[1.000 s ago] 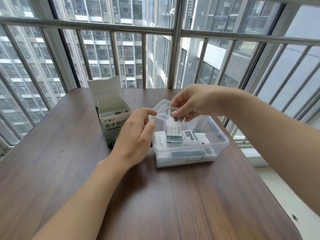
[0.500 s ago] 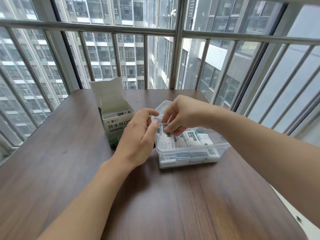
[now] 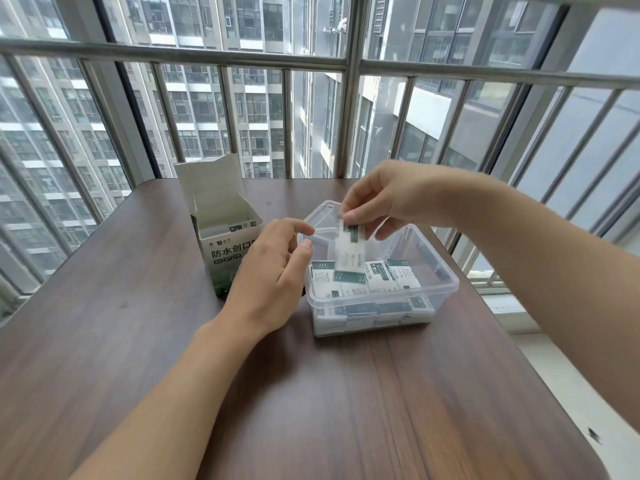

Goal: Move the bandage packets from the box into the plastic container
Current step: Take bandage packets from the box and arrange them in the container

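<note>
indoors, wood table [image 3: 346,410] by barred window [image 3: 311,98]; right hand [image 3: 388,199] pinches packets [image 3: 349,251], left hand [image 3: 273,271] relaxed

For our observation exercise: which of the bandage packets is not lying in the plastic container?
The blurred packet pinched by the right hand, hanging upright above the plastic container; the other packets lie flat inside.

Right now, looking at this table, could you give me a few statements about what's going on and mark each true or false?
1. The right hand pinches a bandage packet above the plastic container. True.
2. The plastic container is empty. False: packets already lie inside.
3. The box stands upright with its flap open. True.
4. The left hand grips the box. False: it holds nothing and hangs beside the container.
</note>
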A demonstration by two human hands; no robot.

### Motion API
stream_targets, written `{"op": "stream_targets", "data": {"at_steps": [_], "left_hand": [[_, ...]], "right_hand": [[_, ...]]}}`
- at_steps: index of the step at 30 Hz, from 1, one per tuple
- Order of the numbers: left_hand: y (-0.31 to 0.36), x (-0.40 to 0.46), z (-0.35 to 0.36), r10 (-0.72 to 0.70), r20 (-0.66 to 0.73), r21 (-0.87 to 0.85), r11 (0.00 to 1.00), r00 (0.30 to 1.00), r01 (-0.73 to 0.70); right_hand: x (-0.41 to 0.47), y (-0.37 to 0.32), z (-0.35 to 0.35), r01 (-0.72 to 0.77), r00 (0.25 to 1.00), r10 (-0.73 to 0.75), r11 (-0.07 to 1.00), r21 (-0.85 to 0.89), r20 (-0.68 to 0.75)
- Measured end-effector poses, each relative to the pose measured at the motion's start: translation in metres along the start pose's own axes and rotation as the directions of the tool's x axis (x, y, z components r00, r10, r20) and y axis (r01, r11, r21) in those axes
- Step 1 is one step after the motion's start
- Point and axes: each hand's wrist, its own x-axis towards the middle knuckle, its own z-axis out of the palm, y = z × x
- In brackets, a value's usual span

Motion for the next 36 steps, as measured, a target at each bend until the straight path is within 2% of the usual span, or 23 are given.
{"op": "stream_targets", "data": {"at_steps": [3, 5, 8, 10, 14, 18, 24, 28, 36], "left_hand": [[0.0, 0.0, -0.002, 0.068, 0.005, 0.054, 0.996, 0.998, -0.068], [0.0, 0.0, -0.004, 0.155, 0.012, 0.115, 0.981, 0.988, -0.156], [0.003, -0.002, -0.008, 0.27, -0.005, 0.205, 0.943, 0.963, -0.264], [0.006, -0.003, -0.01, 0.314, 0.0, 0.204, 0.93, 0.95, -0.307], [0.007, -0.004, -0.008, 0.344, 0.113, 0.18, 0.915, 0.932, -0.36], [0.007, -0.004, -0.005, 0.313, 0.248, 0.207, 0.907, 0.917, -0.366], [0.008, -0.004, -0.003, 0.358, 0.261, 0.189, 0.892, 0.897, -0.411], [0.006, -0.004, -0.003, 0.372, 0.272, 0.189, 0.884, 0.887, -0.428], [0.005, -0.004, -0.002, 0.366, 0.269, 0.182, 0.889, 0.891, -0.42]], "right_hand": [[-0.006, 0.009, -0.021, -0.052, 0.999, 0.052, 0.996, -0.067, 0.001], [-0.007, 0.02, -0.023, -0.124, 0.99, 0.131, 0.985, -0.12, 0.051], [-0.003, 0.034, -0.014, -0.171, 0.981, 0.179, 0.981, -0.092, 0.081], [0.0, 0.038, -0.009, -0.168, 0.983, 0.173, 0.983, -0.081, 0.059], [0.0, 0.034, -0.004, -0.142, 0.989, 0.15, 0.961, -0.237, 0.014], [-0.001, 0.029, 0.0, -0.089, 0.996, 0.082, 0.918, -0.386, -0.034], [-0.002, 0.035, 0.008, -0.075, 0.997, 0.055, 0.851, -0.52, -0.054], [-0.002, 0.037, 0.009, -0.082, 0.995, 0.099, 0.826, -0.557, 0.001], [0.002, 0.04, 0.016, -0.08, 0.976, 0.168, 0.868, -0.489, 0.138]]}}
